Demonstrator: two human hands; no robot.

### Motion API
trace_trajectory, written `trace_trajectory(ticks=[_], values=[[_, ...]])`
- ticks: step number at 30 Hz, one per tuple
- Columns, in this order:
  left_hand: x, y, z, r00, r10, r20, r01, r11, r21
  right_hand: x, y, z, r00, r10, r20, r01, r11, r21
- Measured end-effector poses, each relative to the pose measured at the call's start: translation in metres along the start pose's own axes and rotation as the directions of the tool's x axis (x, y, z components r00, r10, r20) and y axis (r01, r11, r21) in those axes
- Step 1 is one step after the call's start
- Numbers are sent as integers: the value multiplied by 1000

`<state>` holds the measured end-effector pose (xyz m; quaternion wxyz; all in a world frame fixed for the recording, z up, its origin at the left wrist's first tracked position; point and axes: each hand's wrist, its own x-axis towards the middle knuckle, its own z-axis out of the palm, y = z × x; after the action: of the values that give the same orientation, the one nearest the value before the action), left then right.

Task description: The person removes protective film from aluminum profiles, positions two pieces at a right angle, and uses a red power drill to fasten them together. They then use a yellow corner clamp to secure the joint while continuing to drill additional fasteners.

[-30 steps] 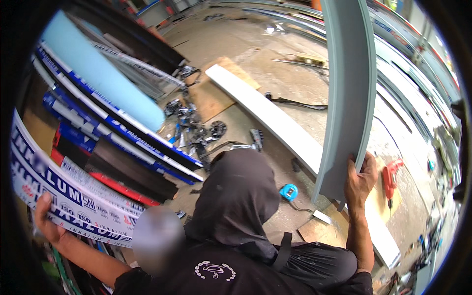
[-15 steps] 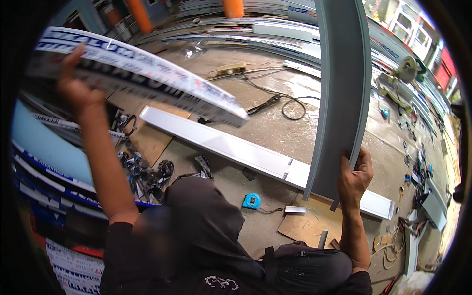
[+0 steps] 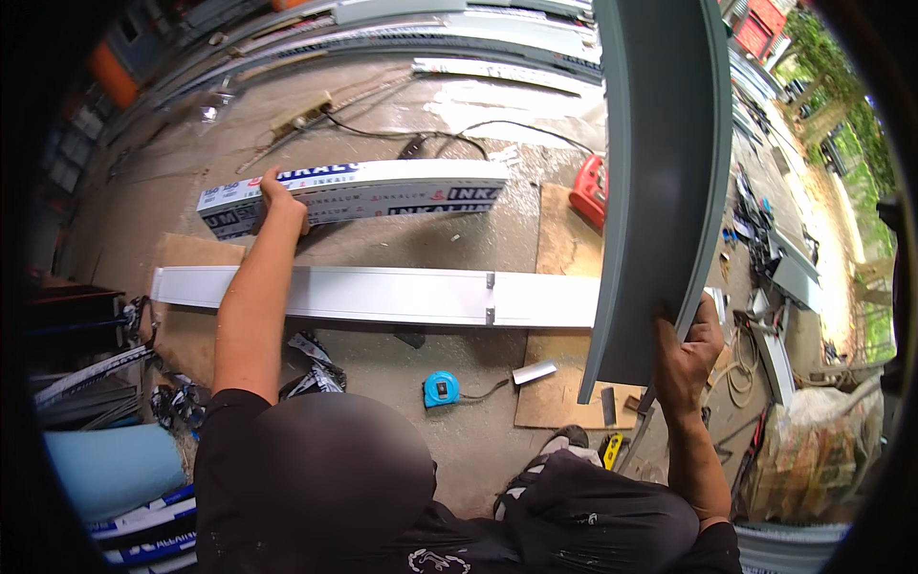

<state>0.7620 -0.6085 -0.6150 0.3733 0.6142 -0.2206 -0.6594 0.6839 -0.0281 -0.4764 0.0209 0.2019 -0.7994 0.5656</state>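
Note:
My left hand [image 3: 284, 206] grips a long white metal profile [image 3: 382, 191] wrapped in printed film, held out level above the concrete floor. My right hand [image 3: 690, 356] clasps the lower edge of a tall grey-green metal panel [image 3: 660, 163] that stands upright and runs past the top of the view. Below the wrapped profile, a long white channel section [image 3: 382, 295] lies flat on the floor, partly behind the grey panel. My dark-clothed body fills the lower part of the view.
A blue tape measure [image 3: 441, 388] lies near my knee beside plywood sheets [image 3: 564, 402]. A red power tool [image 3: 589, 191] and black cables [image 3: 449, 134] lie beyond. More profiles line the far floor [image 3: 430, 48] and stack at my left [image 3: 105, 383]. Tools and scraps litter the right [image 3: 765, 277].
My left hand lifted the wrapped profile from the stack at my left and swung it forward over the floor. The view turned with it. My right hand kept hold of the grey panel.

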Motion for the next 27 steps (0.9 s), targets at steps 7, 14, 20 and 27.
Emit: trace_trajectory(ticks=[7,14,20,27], values=[[42,-14,-19,970,-207,-124,228,954,194,-25,6,-10,993,119,-20,-120,991,-52],[82,-25,-16,958,-171,-232,245,907,342,-33,9,7,987,154,41,-148,982,-114],[36,-48,-17,783,602,159,-465,395,792,-43,15,31,963,204,174,-191,978,-87],[-154,-87,-72,-25,-374,927,-321,881,346,-46,9,66,813,90,575,-129,991,28]])
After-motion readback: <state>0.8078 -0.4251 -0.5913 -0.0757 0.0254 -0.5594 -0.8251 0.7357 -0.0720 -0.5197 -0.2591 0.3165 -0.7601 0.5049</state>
